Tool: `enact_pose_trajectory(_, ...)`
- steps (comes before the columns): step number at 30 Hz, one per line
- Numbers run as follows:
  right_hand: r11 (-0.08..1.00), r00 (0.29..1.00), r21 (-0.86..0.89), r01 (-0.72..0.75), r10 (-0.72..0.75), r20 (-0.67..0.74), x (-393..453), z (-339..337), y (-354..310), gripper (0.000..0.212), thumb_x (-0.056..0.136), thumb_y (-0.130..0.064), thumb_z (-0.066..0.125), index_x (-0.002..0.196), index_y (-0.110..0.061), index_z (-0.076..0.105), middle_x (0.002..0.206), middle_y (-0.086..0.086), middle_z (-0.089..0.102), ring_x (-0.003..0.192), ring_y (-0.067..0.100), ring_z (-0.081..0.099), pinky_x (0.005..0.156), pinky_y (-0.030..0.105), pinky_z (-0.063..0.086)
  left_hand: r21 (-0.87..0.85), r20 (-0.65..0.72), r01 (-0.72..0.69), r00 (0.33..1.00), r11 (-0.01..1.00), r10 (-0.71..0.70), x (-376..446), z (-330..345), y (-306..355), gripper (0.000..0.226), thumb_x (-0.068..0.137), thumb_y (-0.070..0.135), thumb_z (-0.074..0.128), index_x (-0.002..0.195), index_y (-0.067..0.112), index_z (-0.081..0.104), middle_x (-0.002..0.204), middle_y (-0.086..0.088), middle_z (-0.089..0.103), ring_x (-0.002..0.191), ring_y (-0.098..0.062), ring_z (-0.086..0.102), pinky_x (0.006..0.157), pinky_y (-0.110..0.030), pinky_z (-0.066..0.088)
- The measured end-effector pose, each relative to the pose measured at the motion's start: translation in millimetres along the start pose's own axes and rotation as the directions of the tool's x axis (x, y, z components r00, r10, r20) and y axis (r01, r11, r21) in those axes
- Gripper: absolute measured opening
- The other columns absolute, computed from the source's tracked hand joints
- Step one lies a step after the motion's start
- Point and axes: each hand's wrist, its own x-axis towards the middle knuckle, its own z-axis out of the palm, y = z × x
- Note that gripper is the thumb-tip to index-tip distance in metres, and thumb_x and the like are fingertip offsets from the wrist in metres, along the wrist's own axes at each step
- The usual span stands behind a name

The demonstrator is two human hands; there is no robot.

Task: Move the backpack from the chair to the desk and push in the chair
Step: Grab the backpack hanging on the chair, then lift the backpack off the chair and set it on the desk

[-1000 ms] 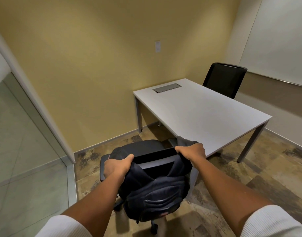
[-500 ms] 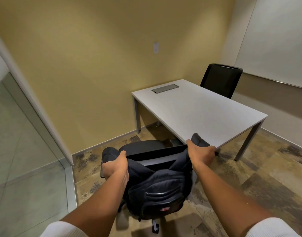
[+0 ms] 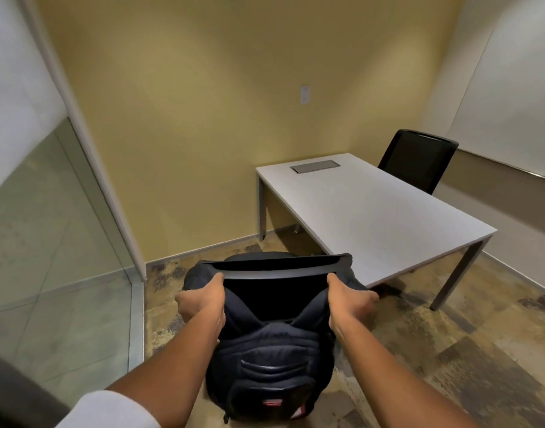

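Head view, looking down: a black padded fabric backpack (image 3: pixel 269 350) is held upright in front of the person, gripped at both upper sides. The left hand (image 3: pixel 201 301) and right hand (image 3: pixel 347 299) are each closed on the fabric near the shoulder-strap roots, fingers curled and pressed together into the cloth. The dark swivel chair (image 3: pixel 259 261) is almost wholly hidden behind the bag; whether the bag rests on the seat or is lifted clear cannot be told. The white rectangular desk (image 3: pixel 373 211) on grey metal legs stands just beyond, to the right.

Handling, as judged: soft quilted shell, sagging and shape-shifting, moderately heavy if loaded; not fragile, not slippery. The two-sided hold near the top looks sound; the carry handle would also serve. A smooth hard laminate desktop should let the bag slide. A mottled floor (image 3: pixel 450 350) lies underfoot.
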Motion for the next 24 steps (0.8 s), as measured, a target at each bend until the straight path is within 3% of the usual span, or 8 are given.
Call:
enact_pose_trajectory(3, 1.0, 0.996, 0.018, 0.007, -0.008, 0.084, -21.8, -9.9, -19.1, 0.088, 0.053, -0.037, 0.088, 0.122, -0.004, 0.043, 0.118, 0.02, 0.062, 0.095, 0.036, 0.066, 0.081, 0.046, 0.058, 0.012, 0.009, -0.044, 0.999, 0.999, 0.044, -9.3, -21.2, 3.7, 0.087, 0.05, 0.044, 0.087, 0.118, 0.003, 0.051, 0.117, -0.019, 0.063, 0.096, -0.039, 0.063, 0.071, -0.04, 0.051)
enact_pose_trajectory(5, 0.997, 0.983, 0.072, -0.005, -0.008, 0.186, -37.0, -17.5, -33.7, 0.085, 0.049, -0.03, 0.087, 0.12, -0.004, 0.049, 0.111, 0.017, 0.065, 0.089, 0.032, 0.067, 0.077, 0.046, 0.06, 0.033, 0.049, -0.078, 0.996, 0.996, 0.077, -14.2, -36.3, 7.9, 0.086, 0.052, 0.045, 0.086, 0.119, 0.002, 0.053, 0.118, -0.019, 0.063, 0.097, -0.038, 0.062, 0.076, -0.042, 0.054)
enact_pose_trajectory(8, 0.983, 0.933, 0.182, -0.032, -0.036, 0.358, -61.1, -27.8, -57.3, 0.068, 0.05, -0.021, 0.085, 0.109, -0.004, 0.055, 0.095, 0.012, 0.068, 0.073, 0.022, 0.066, 0.052, 0.027, 0.056, 0.024, 0.125, -0.142, 0.983, 0.99, 0.138, -19.3, -61.1, 10.8, 0.08, 0.061, 0.051, 0.082, 0.118, 0.001, 0.058, 0.113, -0.016, 0.065, 0.094, -0.034, 0.061, 0.079, -0.042, 0.054)
enact_pose_trajectory(12, 0.952, 0.89, 0.295, -0.078, -0.067, 0.452, -89.9, -39.6, -94.1, 0.025, 0.064, -0.014, 0.08, 0.072, -0.008, 0.057, 0.07, 0.005, 0.06, 0.053, 0.015, 0.055, 0.03, 0.014, 0.038, -0.031, 0.222, -0.234, 0.946, 0.972, 0.235, -27.7, -91.1, 14.7, 0.063, 0.076, 0.054, 0.07, 0.112, 0.005, 0.059, 0.11, -0.013, 0.066, 0.093, -0.032, 0.061, 0.083, -0.044, 0.053)
enact_pose_trajectory(15, 0.932, 0.841, 0.343, -0.118, -0.09, 0.534, -107.2, -50.5, -123.0, 0.016, 0.071, -0.007, 0.072, 0.072, -0.007, 0.056, 0.066, 0.003, 0.057, 0.051, 0.016, 0.052, 0.035, 0.014, 0.038, -0.104, 0.306, -0.306, 0.895, 0.946, 0.323, -43.8, -107.6, 18.4, 0.052, 0.08, 0.054, 0.068, 0.109, 0.011, 0.063, 0.104, -0.007, 0.069, 0.09, -0.024, 0.064, 0.072, -0.036, 0.053)
enact_pose_trajectory(17, 0.918, 0.813, 0.374, -0.136, -0.112, 0.572, -117.5, -60.3, -142.2, 0.014, 0.072, -0.005, 0.068, 0.075, -0.008, 0.055, 0.068, 0.002, 0.054, 0.055, 0.015, 0.049, 0.039, 0.016, 0.036, -0.148, 0.346, -0.358, 0.855, 0.922, 0.387, -59.0, -118.5, 19.4, 0.048, 0.079, 0.056, 0.068, 0.103, 0.015, 0.067, 0.1, -0.005, 0.072, 0.089, -0.022, 0.067, 0.073, -0.037, 0.055)
enact_pose_trajectory(21, 0.886, 0.787, 0.436, -0.158, -0.153, 0.597, -132.9, -81.2, -181.2, 0.017, 0.072, 0.0, 0.061, 0.082, -0.011, 0.053, 0.08, 0.005, 0.051, 0.067, 0.018, 0.047, 0.053, 0.028, 0.036, -0.126, 0.356, -0.457, 0.808, 0.88, 0.47, -87.8, -136.3, 19.4, 0.075, 0.074, 0.075, 0.058, 0.087, 0.002, 0.071, 0.088, -0.013, 0.074, 0.084, -0.031, 0.069, 0.079, -0.05, 0.055)
enact_pose_trajectory(24, 0.881, 0.792, 0.451, -0.144, -0.171, 0.587, -139.2, -95.3, -209.9, 0.014, 0.074, -0.001, 0.06, 0.077, -0.011, 0.051, 0.076, 0.004, 0.049, 0.063, 0.017, 0.043, 0.049, 0.023, 0.031, -0.148, 0.357, -0.518, 0.766, 0.842, 0.534, -100.0, -146.2, 15.9, 0.076, 0.074, 0.08, 0.051, 0.079, 0.007, 0.074, 0.077, -0.009, 0.075, 0.076, -0.027, 0.07, 0.075, -0.046, 0.056)
